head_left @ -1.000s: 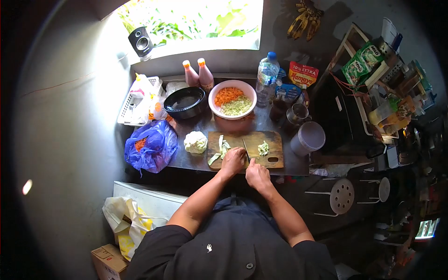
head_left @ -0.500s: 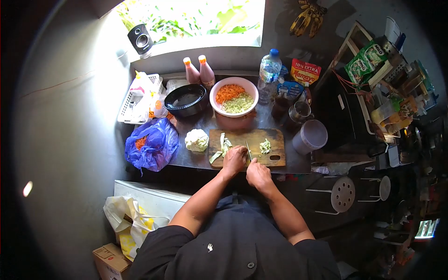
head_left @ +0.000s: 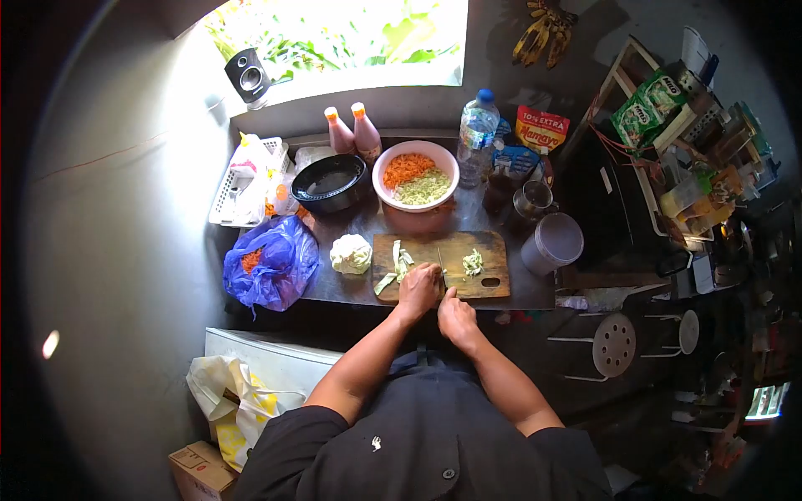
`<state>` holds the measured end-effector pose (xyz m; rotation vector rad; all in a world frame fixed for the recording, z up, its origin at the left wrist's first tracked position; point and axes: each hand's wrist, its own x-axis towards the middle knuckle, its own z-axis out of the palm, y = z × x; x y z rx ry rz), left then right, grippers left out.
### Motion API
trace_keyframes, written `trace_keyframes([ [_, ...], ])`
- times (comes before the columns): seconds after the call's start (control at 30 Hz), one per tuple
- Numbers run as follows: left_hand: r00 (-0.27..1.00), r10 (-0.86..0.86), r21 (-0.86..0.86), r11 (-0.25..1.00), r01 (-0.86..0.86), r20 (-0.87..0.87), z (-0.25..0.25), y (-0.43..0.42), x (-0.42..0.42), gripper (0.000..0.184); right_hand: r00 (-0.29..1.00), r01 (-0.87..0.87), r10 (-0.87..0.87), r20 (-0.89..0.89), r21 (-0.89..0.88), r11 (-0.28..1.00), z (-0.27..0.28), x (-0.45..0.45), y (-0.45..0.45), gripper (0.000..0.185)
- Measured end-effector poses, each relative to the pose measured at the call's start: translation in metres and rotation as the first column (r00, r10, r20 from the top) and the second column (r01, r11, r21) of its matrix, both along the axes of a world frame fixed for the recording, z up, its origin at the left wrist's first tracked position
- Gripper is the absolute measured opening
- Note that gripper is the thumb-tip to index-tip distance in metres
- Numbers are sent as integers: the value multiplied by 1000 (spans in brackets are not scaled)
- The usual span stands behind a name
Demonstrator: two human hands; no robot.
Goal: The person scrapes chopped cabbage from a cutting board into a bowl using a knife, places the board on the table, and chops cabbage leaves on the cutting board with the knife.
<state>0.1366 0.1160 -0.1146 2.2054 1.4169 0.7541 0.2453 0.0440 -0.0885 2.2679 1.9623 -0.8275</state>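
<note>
My right hand is closed round the handle of a kitchen knife, its blade pointing away from me over the wooden cutting board. Close by the blade, my left hand presses down on the board with curled fingers; whatever lies under them is hidden. Cut cabbage strips lie left of that hand. A small heap of chopped cabbage sits right of the knife. Beside the board's left edge rests a pale cabbage head.
Behind the board stands a pink bowl of shredded carrot and cabbage. A black bowl, a blue plastic bag and a white basket are at left. At right are a water bottle, a metal mug and a plastic tub.
My right hand has moved slightly left and toward me with the knife, bringing the blade closer to my left fingers. The whole view has shifted a little.
</note>
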Motion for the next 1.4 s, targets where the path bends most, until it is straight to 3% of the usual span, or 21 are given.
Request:
trace_keyframes([
  [0.23,1000,18,-14,1000,-18,6,11,-4,1,12,1000,-10,11,10,-68,998,31,6,17,32],
  [0.33,1000,9,-8,1000,-9,29,8,-3,0,13,999,50,-49,21,-78,996,18,-1,15,31],
  [0.57,999,27,-64,998,-25,33,11,-3,1,11,1000,12,-12,-10,-1,1000,-7,2,11,30],
  [0.77,995,82,-92,993,-77,48,9,-3,2,13,1000,-23,24,2,-49,999,28,4,25,34],
  [1.07,999,43,-59,997,-41,23,7,-2,1,13,998,10,-12,54,31,999,-22,-6,10,29],
  [1.23,997,65,-111,992,-61,31,12,-2,1,15,999,-46,44,27,51,998,10,4,24,29],
  [1.4,998,50,-116,992,-44,47,10,-2,-1,17,999,-24,26,23,-73,997,22,-3,14,32],
])
